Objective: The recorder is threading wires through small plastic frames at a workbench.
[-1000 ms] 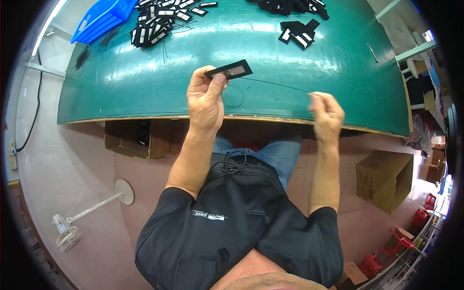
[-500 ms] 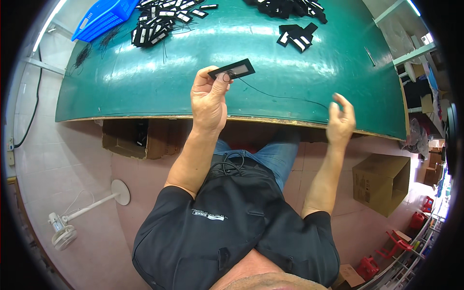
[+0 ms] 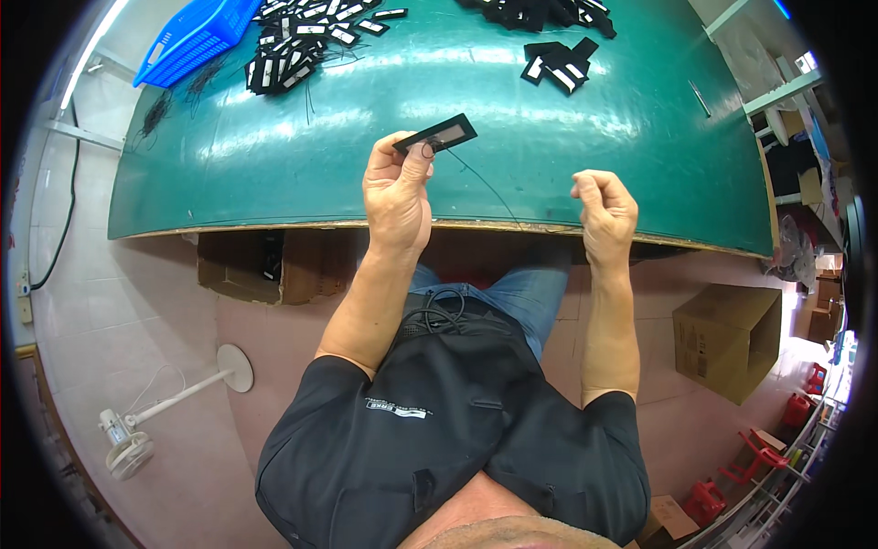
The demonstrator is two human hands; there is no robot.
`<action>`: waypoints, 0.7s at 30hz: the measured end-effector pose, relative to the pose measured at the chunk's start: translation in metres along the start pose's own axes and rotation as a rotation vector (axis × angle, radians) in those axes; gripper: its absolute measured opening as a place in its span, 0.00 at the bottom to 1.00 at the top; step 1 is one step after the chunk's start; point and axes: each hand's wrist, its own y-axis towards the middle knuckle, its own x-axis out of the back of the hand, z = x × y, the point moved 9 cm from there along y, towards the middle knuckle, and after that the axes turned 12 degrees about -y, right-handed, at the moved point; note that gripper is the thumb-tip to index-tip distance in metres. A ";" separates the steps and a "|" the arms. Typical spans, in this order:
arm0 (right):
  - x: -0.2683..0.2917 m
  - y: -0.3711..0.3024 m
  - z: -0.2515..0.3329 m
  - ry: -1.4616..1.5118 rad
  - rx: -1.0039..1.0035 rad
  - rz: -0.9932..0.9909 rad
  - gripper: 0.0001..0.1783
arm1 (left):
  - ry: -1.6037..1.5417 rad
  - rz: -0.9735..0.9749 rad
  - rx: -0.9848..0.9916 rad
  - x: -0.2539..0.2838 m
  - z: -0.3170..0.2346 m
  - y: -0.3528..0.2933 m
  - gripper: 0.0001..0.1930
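A black piece [image 3: 465,122] is grasped by its left end between the thumb and fingers of the left hand [image 3: 395,206]. The rest of the piece juts out past the fingertips to the right, tilted upward, and is held above the bench [image 3: 302,183], inward of its front edge. It is flat, rectangular and matte, with a pale, smooth panel framed by a dark border. A fine dark thread [image 3: 494,189] is looped near the thumb and trails toward the bench's front edge, where its far end is lost to view. The right hand [image 3: 607,215] is held over the front edge, well apart from the piece, with thumb and fingers curled together; whether anything is pinched there cannot be told.

Toward the far left corner, similar pieces are heaped in a pile [image 3: 293,41] beside a blue perforated plastic basket [image 3: 197,37], which is cut off by the view. A smaller cluster [image 3: 558,69] is laid toward the far right. A dark heap [image 3: 535,14] beyond it is cropped and hard to make out.
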 end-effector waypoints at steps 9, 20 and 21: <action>-0.087 -0.013 0.025 0.177 0.053 0.264 0.06 | 0.011 0.027 0.073 -0.014 0.022 -0.009 0.10; -0.034 -0.006 0.003 -0.204 0.092 0.117 0.06 | -0.083 -0.064 0.102 0.002 0.025 -0.007 0.09; -0.039 -0.006 0.011 -0.209 0.088 0.110 0.06 | -0.069 -0.063 0.120 0.000 0.029 -0.008 0.09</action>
